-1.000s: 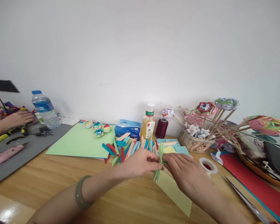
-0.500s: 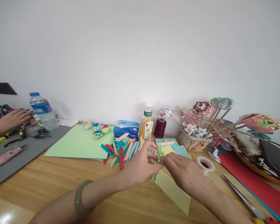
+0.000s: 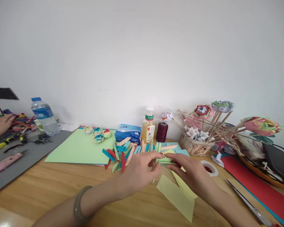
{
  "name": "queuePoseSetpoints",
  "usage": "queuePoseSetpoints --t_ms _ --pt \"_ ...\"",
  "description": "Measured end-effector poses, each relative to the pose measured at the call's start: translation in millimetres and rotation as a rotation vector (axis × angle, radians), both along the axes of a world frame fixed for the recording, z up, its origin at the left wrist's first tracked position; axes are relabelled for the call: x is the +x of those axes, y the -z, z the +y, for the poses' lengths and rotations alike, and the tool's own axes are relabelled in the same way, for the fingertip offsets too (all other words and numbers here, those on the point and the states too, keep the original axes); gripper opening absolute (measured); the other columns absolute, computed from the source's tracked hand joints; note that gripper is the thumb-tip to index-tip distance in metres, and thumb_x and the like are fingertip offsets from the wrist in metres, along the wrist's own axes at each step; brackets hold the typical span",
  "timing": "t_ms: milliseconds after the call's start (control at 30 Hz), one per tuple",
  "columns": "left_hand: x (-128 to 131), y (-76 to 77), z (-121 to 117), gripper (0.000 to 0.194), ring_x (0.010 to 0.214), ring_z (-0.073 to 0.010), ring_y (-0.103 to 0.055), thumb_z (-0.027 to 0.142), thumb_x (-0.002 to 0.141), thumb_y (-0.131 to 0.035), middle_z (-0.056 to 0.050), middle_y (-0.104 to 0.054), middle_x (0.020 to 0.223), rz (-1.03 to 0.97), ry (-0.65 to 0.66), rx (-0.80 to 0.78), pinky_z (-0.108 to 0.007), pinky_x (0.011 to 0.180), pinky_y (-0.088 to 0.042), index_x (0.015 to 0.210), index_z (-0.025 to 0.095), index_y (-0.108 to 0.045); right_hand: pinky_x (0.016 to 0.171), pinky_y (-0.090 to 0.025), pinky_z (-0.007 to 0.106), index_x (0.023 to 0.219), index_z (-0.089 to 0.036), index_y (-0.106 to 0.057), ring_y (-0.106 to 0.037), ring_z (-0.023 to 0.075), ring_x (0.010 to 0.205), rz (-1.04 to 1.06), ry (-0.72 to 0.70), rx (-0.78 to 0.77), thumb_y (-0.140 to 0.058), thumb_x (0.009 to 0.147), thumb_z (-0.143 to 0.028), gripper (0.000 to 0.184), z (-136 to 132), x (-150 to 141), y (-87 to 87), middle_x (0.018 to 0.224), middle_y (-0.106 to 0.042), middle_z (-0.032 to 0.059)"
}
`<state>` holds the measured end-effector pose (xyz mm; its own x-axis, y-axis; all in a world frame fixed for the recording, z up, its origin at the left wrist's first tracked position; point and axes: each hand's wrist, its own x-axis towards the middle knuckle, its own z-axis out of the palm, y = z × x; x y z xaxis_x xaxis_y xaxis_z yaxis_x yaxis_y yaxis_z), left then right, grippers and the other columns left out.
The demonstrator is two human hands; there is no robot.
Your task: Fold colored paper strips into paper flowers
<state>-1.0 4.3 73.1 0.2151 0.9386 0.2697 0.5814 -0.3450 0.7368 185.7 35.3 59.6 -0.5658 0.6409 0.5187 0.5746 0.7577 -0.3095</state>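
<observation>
My left hand (image 3: 139,171) is closed on a bundle of folded green paper pieces (image 3: 165,160), its thumb and fingers pinching the middle where the pieces meet. The pieces splay outward, one pointing up and others to the right. My right hand (image 3: 191,170) has its thumb and fingers closed on the pieces at the right side. The fingers partly hide the bundle's centre. Below the hands lie pale yellow paper sheets (image 3: 177,195). Behind the left hand is a pile of folded paper strips (image 3: 123,154) in red, blue, green and peach.
Scissors (image 3: 247,201) and a white tape roll (image 3: 209,168) lie to the right. At the back stand a drink bottle (image 3: 148,127), a dark thread spool (image 3: 162,132) and a basket (image 3: 196,146) with paper flowers. A co-worker's hand (image 3: 1,126) is at far left.
The green bundle has turned from upright to spread toward the right. My right hand has shifted from its base to the pieces' right side. The co-worker's hand has moved left.
</observation>
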Motion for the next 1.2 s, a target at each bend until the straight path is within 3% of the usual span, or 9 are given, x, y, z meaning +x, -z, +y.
queuePoseSetpoints --t_ms 133,233,367,467,567,667,833,1033,1200 --pt "0.6 0.5 1.8 0.026 0.070 -0.0135 -0.057 0.017 0.072 -0.052 -0.001 -0.066 0.081 0.087 -0.008 0.060 -0.024 0.066 -0.043 0.094 0.021 -0.065 0.063 -0.050 0.025 0.105 -0.020 -0.059 -0.065 0.0164 0.069 0.032 -0.006 -0.033 -0.042 0.087 -0.043 0.034 0.2 -0.7 -1.0 0.081 -0.070 0.0062" --pt "-0.7 1.7 2.1 0.028 0.075 -0.0142 -0.058 0.015 0.073 -0.050 -0.003 -0.066 0.092 0.111 0.002 0.097 -0.026 0.072 -0.044 0.097 0.021 -0.064 0.053 -0.048 0.023 0.107 -0.017 -0.060 -0.059 0.0140 0.053 0.056 -0.006 -0.181 -0.045 0.083 -0.050 0.044 -3.2 -1.5 -8.9 0.061 -0.065 0.0013" --pt "-3.6 -2.9 0.4 0.027 0.079 -0.0150 -0.058 0.013 0.074 -0.050 -0.004 -0.063 0.093 0.140 0.053 0.118 -0.027 0.076 -0.045 0.096 0.020 -0.064 0.055 -0.047 0.022 0.105 -0.019 -0.061 -0.060 0.0134 0.059 0.085 -0.036 -0.448 -0.042 0.087 -0.041 0.035 -6.5 -2.0 -19.2 0.065 -0.066 0.0004" --pt "-5.8 -6.3 0.1 0.023 0.083 -0.0152 -0.058 0.016 0.076 -0.053 -0.003 -0.064 0.094 0.132 0.120 0.098 -0.026 0.078 -0.045 0.097 0.020 -0.062 0.052 -0.046 0.022 0.099 -0.019 -0.061 -0.058 0.0129 0.056 0.082 -0.031 -0.490 -0.045 0.086 -0.037 0.028 -7.4 -2.8 -23.0 0.065 -0.065 0.0000" --pt "-7.4 -6.5 1.2 0.025 0.092 -0.0163 -0.057 0.022 0.078 -0.055 -0.003 -0.064 0.100 0.121 0.165 0.078 -0.027 0.083 -0.044 0.103 0.021 -0.060 0.051 -0.045 0.021 0.085 -0.020 -0.061 -0.058 0.0120 0.055 0.062 -0.031 -0.436 -0.041 0.088 -0.031 0.023 -8.4 -3.1 -26.0 0.062 -0.064 -0.0008" --pt "-8.1 -6.9 2.6 0.030 0.099 -0.0170 -0.056 0.022 0.079 -0.054 -0.003 -0.063 0.108 0.124 0.177 0.046 -0.028 0.088 -0.042 0.109 0.021 -0.058 0.049 -0.043 0.021 0.078 -0.021 -0.057 -0.059 0.0123 0.054 -0.016 0.003 -0.258 -0.038 0.089 -0.026 0.022 -9.7 -1.6 -26.3 0.063 -0.065 -0.0009" --pt "-10.2 -11.6 2.0 0.032 0.100 -0.0178 -0.056 0.018 0.078 -0.053 -0.006 -0.062 0.112 0.162 0.153 -0.005 -0.029 0.090 -0.041 0.110 0.018 -0.058 0.045 -0.041 0.021 0.093 -0.021 -0.053 -0.064 0.0146 0.055 -0.157 0.052 -0.014 -0.033 0.091 -0.021 0.020 -10.7 2.5 -16.6 0.071 -0.069 0.0008" --pt "-12.7 -15.1 0.8 0.040 0.089 -0.0157 -0.060 0.009 0.079 -0.043 -0.001 -0.067 0.103 0.209 0.224 -0.007 -0.026 0.080 -0.044 0.112 0.026 -0.058 0.050 -0.045 0.022 0.093 -0.021 -0.055 -0.065 0.0141 0.059 -0.119 0.027 0.083 -0.040 0.088 -0.020 0.015 -9.6 2.1 -7.5 0.075 -0.070 0.0018" --pt "-9.4 -7.4 0.7 0.033 0.083 -0.0174 -0.060 0.015 0.081 -0.045 -0.003 -0.068 0.090 0.312 0.206 0.098 -0.026 0.075 -0.044 0.109 0.025 -0.060 0.054 -0.047 0.022 0.091 -0.022 -0.056 -0.065 0.0138 0.062 -0.037 0.038 -0.040 -0.050 0.083 -0.023 0.010 -10.7 -2.9 -8.0 0.076 -0.069 0.0009"
